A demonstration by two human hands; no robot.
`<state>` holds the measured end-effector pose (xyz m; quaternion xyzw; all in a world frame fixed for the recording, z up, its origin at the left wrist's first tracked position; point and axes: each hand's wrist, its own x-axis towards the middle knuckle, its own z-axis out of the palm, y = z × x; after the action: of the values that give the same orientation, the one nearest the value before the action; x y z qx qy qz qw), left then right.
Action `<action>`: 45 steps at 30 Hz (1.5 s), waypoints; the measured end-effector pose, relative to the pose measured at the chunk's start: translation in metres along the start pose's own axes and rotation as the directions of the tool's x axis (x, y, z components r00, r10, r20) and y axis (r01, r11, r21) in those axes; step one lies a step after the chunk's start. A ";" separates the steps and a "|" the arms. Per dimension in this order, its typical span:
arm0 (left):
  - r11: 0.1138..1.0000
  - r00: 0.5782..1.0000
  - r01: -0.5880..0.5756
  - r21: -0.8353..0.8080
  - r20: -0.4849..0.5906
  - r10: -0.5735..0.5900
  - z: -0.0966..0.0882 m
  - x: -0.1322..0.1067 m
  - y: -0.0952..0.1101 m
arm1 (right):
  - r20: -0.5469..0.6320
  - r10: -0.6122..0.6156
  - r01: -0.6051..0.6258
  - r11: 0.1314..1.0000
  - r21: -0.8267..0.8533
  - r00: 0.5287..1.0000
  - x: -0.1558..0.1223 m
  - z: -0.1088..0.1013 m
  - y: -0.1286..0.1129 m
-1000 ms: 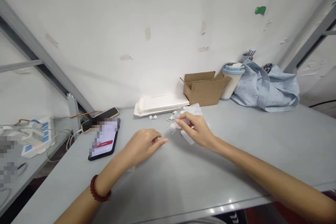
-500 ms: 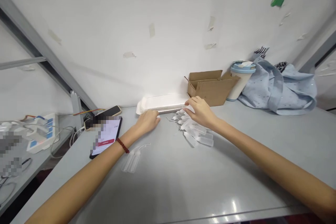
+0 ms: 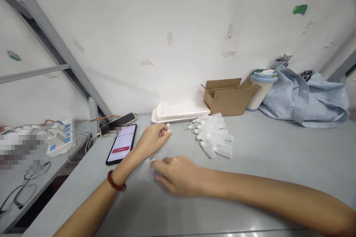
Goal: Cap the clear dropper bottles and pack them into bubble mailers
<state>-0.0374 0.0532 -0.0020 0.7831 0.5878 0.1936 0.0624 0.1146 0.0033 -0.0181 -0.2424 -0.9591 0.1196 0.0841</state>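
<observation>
My left hand is closed, thumb and fingers pinching a small white piece that looks like a cap, mostly covered by the fingers. Below it, my right hand reaches across to a few clear plastic dropper bottles with thin nozzles lying on the table. The right index fingertip overlaps one bottle's neck; I cannot tell whether it touches. Thumb and index finger are apart, with nothing visible gripped between them. To the right lies a pile of several similar translucent bottles.
Behind the pile are flat white cartons and an open cardboard box. A lidded cup and a pale blue bag stand at the right. A phone with a running timer, a second phone and a power strip are left.
My right hand has moved from the bottle pile left and nearer to me, beside the separate clear bottles. My left hand stays near the white cartons, still pinched. The view has shifted slightly.
</observation>
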 end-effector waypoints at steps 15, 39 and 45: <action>0.951 0.975 0.070 -0.301 -0.180 -0.129 -0.006 -0.014 -0.006 | 0.050 0.002 0.006 0.986 -0.167 0.999 0.014 0.024 -0.004; 0.538 0.917 0.246 -0.807 0.374 0.141 -0.012 -0.026 0.018 | -0.497 0.211 0.167 0.774 0.611 0.842 -0.067 -0.003 0.030; 0.488 0.898 0.227 -0.843 0.375 0.230 -0.013 -0.027 0.019 | -0.200 0.336 0.124 0.236 0.964 0.920 -0.065 -0.002 0.033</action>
<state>-0.0316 0.0199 0.0095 0.6646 0.3763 0.2820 0.5807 0.1865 0.0002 -0.0319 -0.2226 -0.6260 0.6409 0.3845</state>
